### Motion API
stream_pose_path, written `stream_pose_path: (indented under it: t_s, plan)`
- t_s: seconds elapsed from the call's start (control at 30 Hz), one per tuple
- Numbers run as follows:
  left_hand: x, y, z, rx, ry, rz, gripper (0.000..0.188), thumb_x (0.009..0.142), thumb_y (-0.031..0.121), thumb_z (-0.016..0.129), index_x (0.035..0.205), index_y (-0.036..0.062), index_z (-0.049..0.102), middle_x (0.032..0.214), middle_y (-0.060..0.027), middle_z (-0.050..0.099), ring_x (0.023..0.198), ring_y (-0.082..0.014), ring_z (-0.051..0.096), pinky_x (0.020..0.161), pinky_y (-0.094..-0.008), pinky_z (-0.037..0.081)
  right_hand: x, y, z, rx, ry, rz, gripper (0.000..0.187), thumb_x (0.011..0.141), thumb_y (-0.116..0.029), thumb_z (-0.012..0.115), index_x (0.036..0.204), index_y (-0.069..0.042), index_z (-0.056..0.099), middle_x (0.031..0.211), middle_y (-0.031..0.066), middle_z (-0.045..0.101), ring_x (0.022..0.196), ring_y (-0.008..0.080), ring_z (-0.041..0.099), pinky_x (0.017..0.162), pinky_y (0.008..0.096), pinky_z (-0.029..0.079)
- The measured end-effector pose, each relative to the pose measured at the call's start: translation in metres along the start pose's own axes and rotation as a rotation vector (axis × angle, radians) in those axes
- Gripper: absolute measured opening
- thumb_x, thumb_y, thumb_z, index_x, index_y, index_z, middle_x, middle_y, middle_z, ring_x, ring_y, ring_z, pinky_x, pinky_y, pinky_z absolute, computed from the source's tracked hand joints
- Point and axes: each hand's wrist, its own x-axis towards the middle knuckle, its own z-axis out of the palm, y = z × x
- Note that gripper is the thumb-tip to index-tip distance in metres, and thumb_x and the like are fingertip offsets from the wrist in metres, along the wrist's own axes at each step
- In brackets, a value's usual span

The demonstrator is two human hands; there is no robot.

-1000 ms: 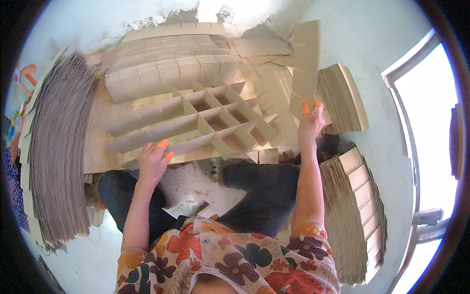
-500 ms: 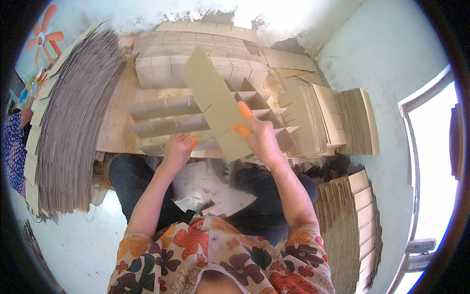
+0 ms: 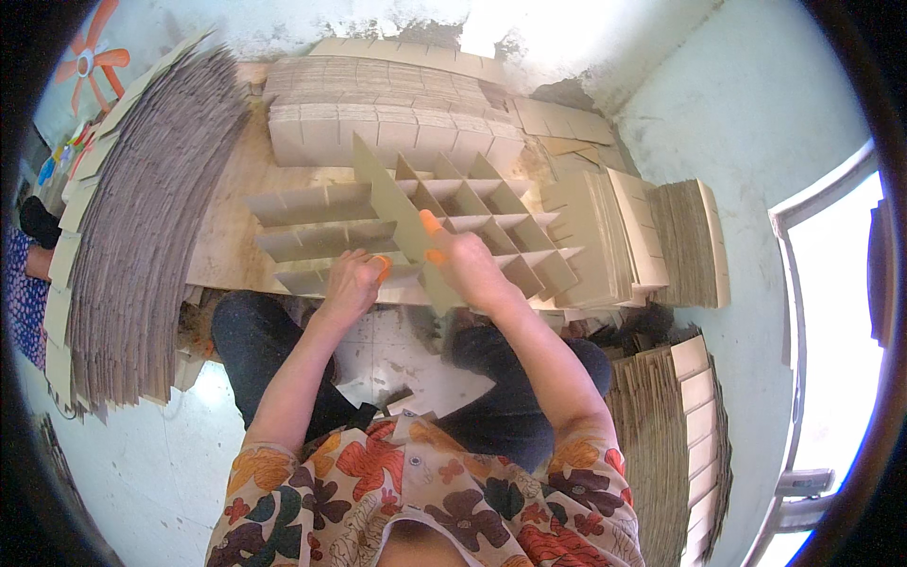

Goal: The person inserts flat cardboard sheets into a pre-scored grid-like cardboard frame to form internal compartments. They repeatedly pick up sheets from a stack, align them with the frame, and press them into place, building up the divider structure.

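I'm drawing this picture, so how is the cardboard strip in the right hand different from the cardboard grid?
The cardboard strip is one flat piece; the cardboard grid has many pieces crossing, making open pockets. The right hand holds the strip at a slant, while the grid sits on the wooden surface. Both are brownish cardboard.

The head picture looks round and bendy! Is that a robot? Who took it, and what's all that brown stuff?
No robot here: those are a person's own two hands. A wide fisheye camera worn on their head looks down, and its lens bends straight edges. The right hand holds a flat cardboard strip slantwise across a cardboard divider grid. The left hand is at the grid's near edge; whether it grips is hard to tell. Both hands wear orange fingertip covers. The grid lies on a wooden board, with cardboard stacks around it.
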Motion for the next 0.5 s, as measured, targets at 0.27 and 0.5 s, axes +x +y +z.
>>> stream_pose_path:
  t_s: [0.27,0.5]
  plan:
    - [0.003,0.000,0.002,0.032,-0.004,-0.016,0.010,0.070,0.007,0.067,0.081,0.0064,0.066,0.068,-0.0127,0.057,0.068,-0.0306,0.057,0.062,-0.0414,0.045,-0.007,0.016,0.040,-0.184,-0.211,-0.056,0.060,0.080,-0.012,0.057,0.134,0.004,0.037,0.075,0.0193,0.063,0.068,0.0359,0.063,0.058,0.0444,0.049]
    - [0.006,0.009,-0.009,-0.019,-0.068,-0.035,0.018,0.071,0.008,0.068,0.088,0.0046,0.066,0.077,-0.0130,0.062,0.076,-0.0306,0.057,0.067,-0.0416,0.044,-0.020,0.008,-0.005,-0.200,-0.186,0.057,0.052,0.087,-0.026,0.057,0.132,-0.004,0.041,0.091,0.0202,0.064,0.083,0.0361,0.063,0.068,0.0441,0.050]
